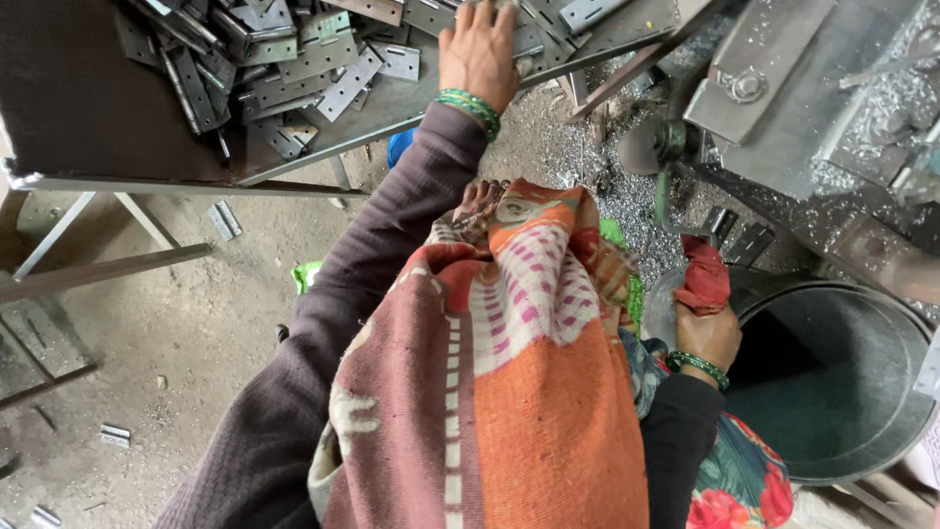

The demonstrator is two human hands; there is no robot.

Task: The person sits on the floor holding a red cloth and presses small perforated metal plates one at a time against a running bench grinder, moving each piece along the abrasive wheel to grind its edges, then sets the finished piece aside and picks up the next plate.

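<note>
At the far left of the frame lies a dusty concrete floor (pixel 186 323) with a few loose hinges (pixel 224 219) scattered on it and the angled steel legs of a stand. Above it, across the upper left, a dark metal bench (pixel 69 88) carries a heap of hinge plates (pixel 284 54), flat grey steel pieces with punched holes, lying crisscross and overlapping. At the top centre the left hand (pixel 478 49) reaches out onto the bench at the right edge of that heap, palm down, its fingers (pixel 490 12) spread flat over the plates; green bangles ring the wrist above a purple sleeve. Lower centre, an orange, pink and brown patterned shawl (pixel 499 372) fills the view. Right of it the right hand (pixel 707 333), also with green bangles, is closed around a red cloth (pixel 701 279), fingers curled tight on it, just at the rim of a large round metal tub (pixel 832 372) in the lower right. Above the tub, in the upper right, stands a grey machine (pixel 783 88) strewn with bright metal shavings, which also litter the ground beneath.
</note>
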